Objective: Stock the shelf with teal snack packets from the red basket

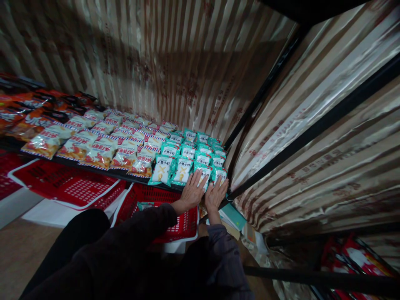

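Rows of small teal-and-white snack bags (183, 170) lie at the right end of a dark shelf. My left hand (193, 191) rests on a front-row bag, its fingers stretched out over the wrapper. Beside it my right hand (216, 194) lies with extended fingers on the front bag (219, 174) nearest the corner. Both palms face down and partly cover the bags beneath them. Larger white-and-orange snack bags (99, 151) with striped edges stand in rows to the left of the teal ones.
Red plastic baskets (187, 225) (65, 183) sit below the shelf edge; one has a teal bag (145, 206) inside. Orange and black bags (40, 114) fill the shelf's far left. Black frame poles (312, 129) and patterned curtain (187, 62) enclose the back and right.
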The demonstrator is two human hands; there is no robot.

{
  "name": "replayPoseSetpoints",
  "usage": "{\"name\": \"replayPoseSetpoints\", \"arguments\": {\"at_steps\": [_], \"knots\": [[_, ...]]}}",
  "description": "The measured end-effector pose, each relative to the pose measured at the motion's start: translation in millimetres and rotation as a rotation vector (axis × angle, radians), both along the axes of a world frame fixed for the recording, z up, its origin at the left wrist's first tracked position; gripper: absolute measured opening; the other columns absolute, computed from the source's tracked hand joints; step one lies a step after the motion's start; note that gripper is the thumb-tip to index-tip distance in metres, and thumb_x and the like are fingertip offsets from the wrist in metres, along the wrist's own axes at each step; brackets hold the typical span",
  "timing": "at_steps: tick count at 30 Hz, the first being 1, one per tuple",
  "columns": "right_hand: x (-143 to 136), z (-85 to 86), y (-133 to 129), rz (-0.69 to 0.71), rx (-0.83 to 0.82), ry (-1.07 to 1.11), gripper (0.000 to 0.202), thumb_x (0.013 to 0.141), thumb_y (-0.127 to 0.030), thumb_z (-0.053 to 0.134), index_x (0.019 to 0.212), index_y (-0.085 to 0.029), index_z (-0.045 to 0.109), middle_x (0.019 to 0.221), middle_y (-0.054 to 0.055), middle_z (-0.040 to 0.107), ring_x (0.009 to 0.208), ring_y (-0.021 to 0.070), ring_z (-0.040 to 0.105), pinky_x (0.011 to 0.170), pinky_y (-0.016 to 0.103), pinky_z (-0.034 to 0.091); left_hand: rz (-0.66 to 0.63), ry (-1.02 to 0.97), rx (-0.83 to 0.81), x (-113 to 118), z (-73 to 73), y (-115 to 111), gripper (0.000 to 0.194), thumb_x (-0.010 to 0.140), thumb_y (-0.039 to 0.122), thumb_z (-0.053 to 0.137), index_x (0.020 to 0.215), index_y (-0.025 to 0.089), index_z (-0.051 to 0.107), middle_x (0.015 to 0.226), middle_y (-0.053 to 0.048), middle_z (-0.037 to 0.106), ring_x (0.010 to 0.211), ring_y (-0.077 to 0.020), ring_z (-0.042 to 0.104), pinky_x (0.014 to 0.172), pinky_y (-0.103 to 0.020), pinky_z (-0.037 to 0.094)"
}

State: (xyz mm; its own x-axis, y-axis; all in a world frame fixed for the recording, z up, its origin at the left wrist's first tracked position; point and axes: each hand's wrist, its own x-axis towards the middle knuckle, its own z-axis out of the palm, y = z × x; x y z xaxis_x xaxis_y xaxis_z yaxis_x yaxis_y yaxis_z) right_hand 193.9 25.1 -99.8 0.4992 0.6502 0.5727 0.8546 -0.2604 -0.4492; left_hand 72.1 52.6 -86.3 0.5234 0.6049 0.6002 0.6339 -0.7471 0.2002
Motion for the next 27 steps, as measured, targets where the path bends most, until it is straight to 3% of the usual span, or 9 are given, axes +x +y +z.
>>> {"name": "replayPoseSetpoints", "arguments": {"at_steps": [4,11,21,27], "knots": [[1,-4.1,-6,0.008,0.033,0.03,0.065,0.099,-0.046,0.021,0.15,-0.007,0.026,0.157,0.027,0.016,0.146,0.0346,0.014,0.111,0.06,0.027,0.0,0.034,0.025,-2,0.8,-3,0.058,0.095,0.026,0.044,0.15,0.016,0.031,0.161,-0.017,0.015,0.149,-0.0318,0.009,0.117,-0.051,0.018],[2,-5.8,-4,-0.004,-0.01,0.018,0.064,0.099,-0.046,0.018,0.149,-0.009,0.032,0.155,0.026,0.024,0.145,0.0341,0.022,0.11,0.058,0.029,0.023,0.101,0.008,-1,0.7,-2,0.059,0.095,0.029,0.044,0.151,0.015,0.029,0.159,-0.016,0.022,0.148,-0.0304,0.015,0.118,-0.049,0.018],[6,-4.0,-8,0.035,-0.005,0.019,0.067,0.098,-0.046,0.018,0.15,-0.005,0.026,0.156,0.028,0.019,0.146,0.036,0.014,0.111,0.062,0.027,-0.048,0.05,-0.003,-10,11.2,-9,0.056,0.095,0.029,0.044,0.149,0.017,0.033,0.16,-0.017,0.018,0.149,-0.0324,0.008,0.117,-0.051,0.016],[4,-4.3,-8,0.024,0.057,-0.045,0.064,0.098,-0.046,0.022,0.148,-0.007,0.031,0.155,0.028,0.022,0.146,0.0376,0.017,0.109,0.065,0.027,-0.096,0.078,-0.015,-23,14.6,-21,0.056,0.092,0.023,0.045,0.147,0.015,0.036,0.161,-0.017,0.013,0.15,-0.0295,0.006,0.118,-0.053,0.014]]}}
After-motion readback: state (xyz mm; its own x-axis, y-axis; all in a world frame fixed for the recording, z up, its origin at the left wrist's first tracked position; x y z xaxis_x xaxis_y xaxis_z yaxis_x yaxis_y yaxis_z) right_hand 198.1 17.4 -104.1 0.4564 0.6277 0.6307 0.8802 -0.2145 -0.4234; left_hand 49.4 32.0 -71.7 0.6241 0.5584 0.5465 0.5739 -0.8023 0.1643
